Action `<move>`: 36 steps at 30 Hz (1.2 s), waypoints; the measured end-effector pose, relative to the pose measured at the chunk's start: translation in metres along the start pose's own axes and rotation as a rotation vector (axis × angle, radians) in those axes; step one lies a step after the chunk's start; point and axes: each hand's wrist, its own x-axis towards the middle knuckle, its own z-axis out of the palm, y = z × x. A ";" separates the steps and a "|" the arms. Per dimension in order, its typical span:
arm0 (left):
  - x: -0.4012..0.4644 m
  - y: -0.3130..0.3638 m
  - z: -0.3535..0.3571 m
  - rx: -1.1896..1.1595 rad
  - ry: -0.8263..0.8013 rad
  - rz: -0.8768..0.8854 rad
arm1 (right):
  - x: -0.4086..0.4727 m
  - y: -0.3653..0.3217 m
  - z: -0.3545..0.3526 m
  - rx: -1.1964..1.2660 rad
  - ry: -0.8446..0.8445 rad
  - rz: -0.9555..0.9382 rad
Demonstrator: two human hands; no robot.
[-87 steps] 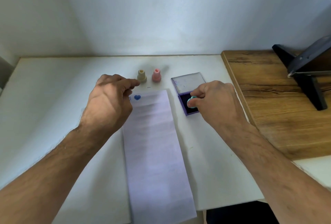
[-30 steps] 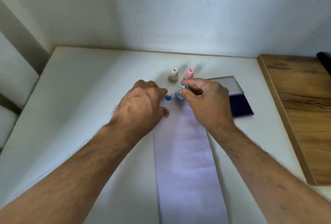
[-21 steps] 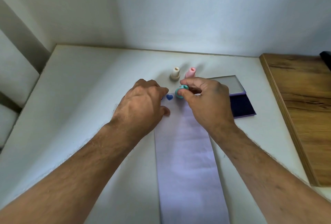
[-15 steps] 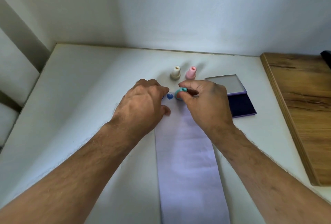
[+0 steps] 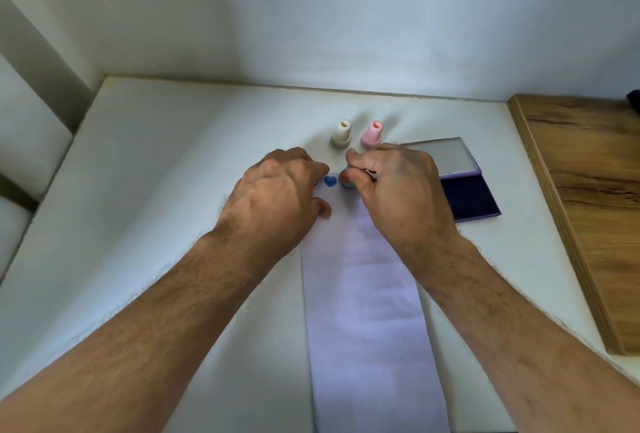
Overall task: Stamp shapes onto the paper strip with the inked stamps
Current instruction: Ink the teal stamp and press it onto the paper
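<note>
I see my right hand [image 5: 398, 190] pinching the teal stamp [image 5: 346, 183] down on the paper strip's [image 5: 367, 311] far end, right of a blue heart [image 5: 330, 181]. My left hand's [image 5: 277, 197] curled fingers pin the strip. No readable writing.

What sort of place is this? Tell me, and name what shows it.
Probably a small home craft corner: a plain white table pushed against bare walls, with a wooden desktop beside it, set out with small stamps, an open ink pad and a paper strip.
</note>
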 end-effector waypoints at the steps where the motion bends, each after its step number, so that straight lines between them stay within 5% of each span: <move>1: 0.000 0.000 0.000 0.001 0.005 0.000 | 0.001 0.000 0.001 -0.014 -0.007 0.000; 19: 0.001 0.001 -0.003 0.018 0.004 -0.003 | 0.003 -0.001 -0.010 0.072 -0.063 0.093; 25: 0.004 -0.011 -0.010 -0.139 0.275 -0.048 | 0.010 0.004 -0.016 0.711 0.160 0.401; 29: 0.003 -0.026 -0.017 -0.045 0.151 -0.126 | 0.013 0.001 -0.021 1.046 0.127 0.534; 36: 0.000 -0.031 -0.016 -0.018 0.019 -0.179 | 0.012 -0.005 -0.016 1.211 0.060 0.601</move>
